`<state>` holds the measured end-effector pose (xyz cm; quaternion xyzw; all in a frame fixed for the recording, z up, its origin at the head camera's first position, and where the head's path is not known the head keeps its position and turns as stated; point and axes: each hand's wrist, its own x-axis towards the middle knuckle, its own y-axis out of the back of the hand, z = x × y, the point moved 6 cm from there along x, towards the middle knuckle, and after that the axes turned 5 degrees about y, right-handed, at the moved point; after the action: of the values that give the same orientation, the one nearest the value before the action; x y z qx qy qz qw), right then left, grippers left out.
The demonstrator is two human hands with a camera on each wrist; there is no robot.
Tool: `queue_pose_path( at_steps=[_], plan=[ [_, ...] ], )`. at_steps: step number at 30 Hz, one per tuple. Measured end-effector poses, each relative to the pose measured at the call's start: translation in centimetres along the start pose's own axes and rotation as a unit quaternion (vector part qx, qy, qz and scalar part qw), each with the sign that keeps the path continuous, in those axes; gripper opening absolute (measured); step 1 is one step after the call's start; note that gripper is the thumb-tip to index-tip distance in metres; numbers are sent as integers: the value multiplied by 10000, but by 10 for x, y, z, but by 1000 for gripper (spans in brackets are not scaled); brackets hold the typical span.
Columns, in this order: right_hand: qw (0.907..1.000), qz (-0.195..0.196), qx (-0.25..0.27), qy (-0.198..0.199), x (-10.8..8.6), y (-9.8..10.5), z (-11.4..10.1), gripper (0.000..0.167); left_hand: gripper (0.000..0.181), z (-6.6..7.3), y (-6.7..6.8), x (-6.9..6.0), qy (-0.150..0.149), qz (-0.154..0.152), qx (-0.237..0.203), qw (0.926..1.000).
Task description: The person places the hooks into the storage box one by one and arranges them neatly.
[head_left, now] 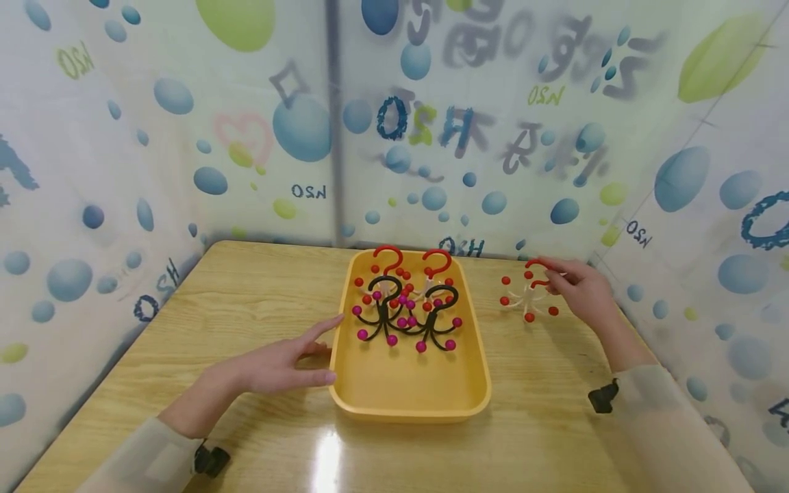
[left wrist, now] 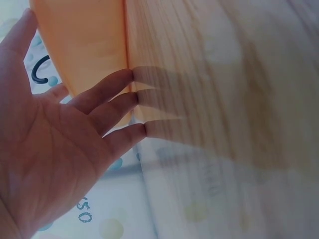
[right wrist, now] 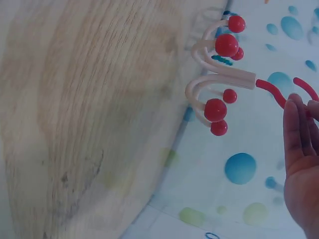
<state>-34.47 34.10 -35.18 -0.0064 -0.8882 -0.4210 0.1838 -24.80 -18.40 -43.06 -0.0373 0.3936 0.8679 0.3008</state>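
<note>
My right hand (head_left: 582,291) pinches the red hook of a white multi-arm hook hanger (head_left: 528,298) with red ball tips. In the right wrist view that hanger (right wrist: 234,77) lies sideways across the picture, its hook between the fingers. It is right of a yellow tray (head_left: 409,400), over or on the tabletop; contact is unclear. My left hand (head_left: 277,363) touches the tray's left side with fingers spread and fairly straight. Two black hangers with magenta balls (head_left: 383,311) (head_left: 431,320) are in the tray. Behind them, partly hidden, are two white hangers with red hooks (head_left: 390,257) (head_left: 439,260).
The wooden table (head_left: 259,294) carries the tray near its middle. Printed curtain-like walls (head_left: 246,171) with blue and green dots close in the back and both sides. The tray's raised rim stands between the two hands.
</note>
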Motion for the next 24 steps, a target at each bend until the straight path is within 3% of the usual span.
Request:
queue_pose_path(
  at_steps=[6,13,17,24],
  plan=[
    [9976,394,223,516,-29,18,-28,35,96,1,1,0,-14,35,99,9999],
    [9879,678,763,1171,-61,33,-71,33,97,1,1,0,-213,40,113,9997],
    [9824,691,1003,1416,-73,34,-97,33,97,1,0,-1,-277,34,93,9996],
    [9661,544,1254,2189,-84,23,-141,39,98,2,-1,0,-215,18,50,9998]
  ],
)
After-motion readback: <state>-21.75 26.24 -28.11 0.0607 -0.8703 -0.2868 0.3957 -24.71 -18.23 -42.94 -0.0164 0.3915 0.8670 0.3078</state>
